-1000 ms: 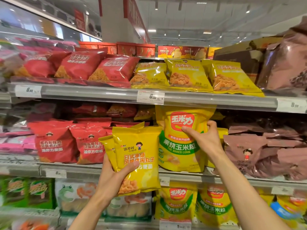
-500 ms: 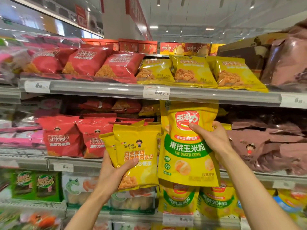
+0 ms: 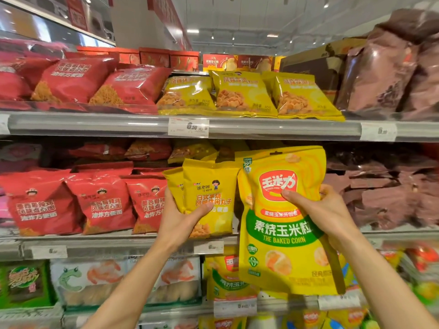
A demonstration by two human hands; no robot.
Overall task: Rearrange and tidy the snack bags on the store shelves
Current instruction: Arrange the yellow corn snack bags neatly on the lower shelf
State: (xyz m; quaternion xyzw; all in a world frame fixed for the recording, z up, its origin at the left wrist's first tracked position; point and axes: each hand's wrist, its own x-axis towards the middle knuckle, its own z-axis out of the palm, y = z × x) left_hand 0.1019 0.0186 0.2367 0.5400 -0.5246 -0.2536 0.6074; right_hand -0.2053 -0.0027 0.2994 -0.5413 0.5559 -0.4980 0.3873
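Two yellow bags fill our hands: our left hand [image 3: 177,225] grips small yellow foil snack packets [image 3: 209,198], our right hand [image 3: 318,211] pinches a large yellow baked-corn pouch [image 3: 285,236], red noodle bags [image 3: 71,203] alongside.

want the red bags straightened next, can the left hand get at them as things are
Probably not yet: the left hand is gripping small yellow bags. The red bags sit unblocked just beside it.

Both bare forearms are raised up and forward. Left hand [image 3: 177,220] is curled, thumb laid across the front; right hand [image 3: 319,213] is curled, thumb pointed left.
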